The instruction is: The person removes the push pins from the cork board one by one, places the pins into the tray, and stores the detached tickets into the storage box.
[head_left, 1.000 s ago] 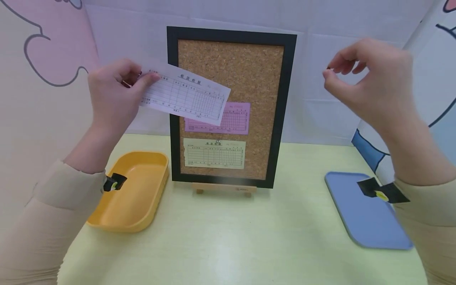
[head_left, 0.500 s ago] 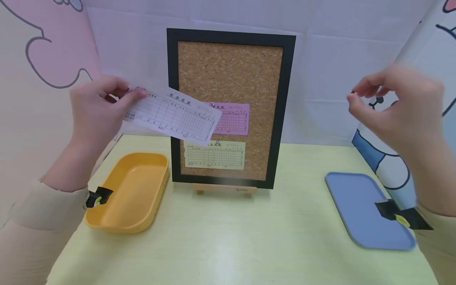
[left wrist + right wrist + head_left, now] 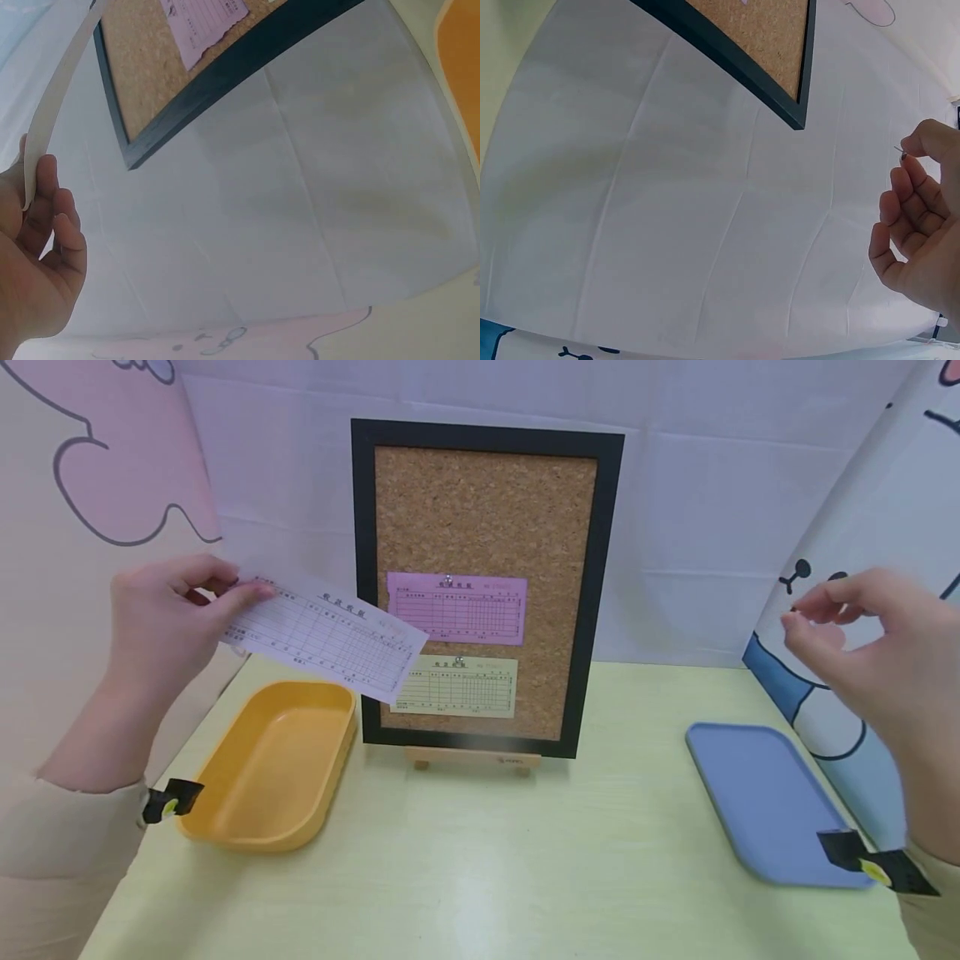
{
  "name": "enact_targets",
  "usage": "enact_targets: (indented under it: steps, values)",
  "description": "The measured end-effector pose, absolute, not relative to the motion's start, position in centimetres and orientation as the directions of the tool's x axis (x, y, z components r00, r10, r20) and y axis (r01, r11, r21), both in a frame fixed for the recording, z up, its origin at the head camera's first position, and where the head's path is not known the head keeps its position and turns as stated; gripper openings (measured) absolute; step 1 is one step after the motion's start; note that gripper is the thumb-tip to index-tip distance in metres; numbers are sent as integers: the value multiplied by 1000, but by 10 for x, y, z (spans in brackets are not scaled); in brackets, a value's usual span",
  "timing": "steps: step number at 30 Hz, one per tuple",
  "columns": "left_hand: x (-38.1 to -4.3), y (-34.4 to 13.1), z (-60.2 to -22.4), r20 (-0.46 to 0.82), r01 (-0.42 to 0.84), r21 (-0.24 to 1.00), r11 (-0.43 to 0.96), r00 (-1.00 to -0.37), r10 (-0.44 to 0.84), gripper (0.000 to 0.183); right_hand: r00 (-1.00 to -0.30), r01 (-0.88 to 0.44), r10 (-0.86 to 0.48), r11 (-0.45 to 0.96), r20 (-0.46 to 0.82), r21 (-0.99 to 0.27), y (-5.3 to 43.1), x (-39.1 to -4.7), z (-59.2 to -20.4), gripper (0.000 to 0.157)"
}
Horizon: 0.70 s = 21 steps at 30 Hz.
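Observation:
My left hand pinches a white receipt slip by its left end; the slip tilts down to the right and overlaps part of the yellow slip in the head view. Edge-on, the same white slip shows in the left wrist view. Off to the right, my right hand holds a tiny pushpin between thumb and index finger, its thin needle showing. A black-framed cork board stands between the hands. Pinned on it are a pink slip and, below, a yellow slip.
On the left of the table sits a deep orange tray, under the left forearm's side. A flat blue tray lies at the right. A small wooden stand supports the board. White cloth hangs behind.
The left hand has moved down and left with the white slip, uncovering the pink slip. My right hand has moved down and right, still pinching the pushpin.

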<state>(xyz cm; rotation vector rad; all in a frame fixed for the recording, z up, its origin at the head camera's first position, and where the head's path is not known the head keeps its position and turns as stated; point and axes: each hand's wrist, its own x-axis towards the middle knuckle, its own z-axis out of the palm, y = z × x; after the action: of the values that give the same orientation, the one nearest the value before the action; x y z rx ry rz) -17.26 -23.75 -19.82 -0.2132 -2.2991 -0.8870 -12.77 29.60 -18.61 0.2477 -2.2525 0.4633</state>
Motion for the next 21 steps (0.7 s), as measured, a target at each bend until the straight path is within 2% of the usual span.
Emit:
enact_targets:
  steps: [7,14,21]
  values:
    - [-173,-253,-206,628,363,504,784,-777,-45,24,-719,-237,43,923,694,-302,316,-127,-208,23]
    - [-178,-268,-213,562,304,480,823,-827,-22,22,-711,-238,28,931,703,-278,329,-128,-223,23]
    - [-182,-281,-220,465,243,456,856,-885,3,25,-726,-232,58,917,685,-324,340,-129,-239,18]
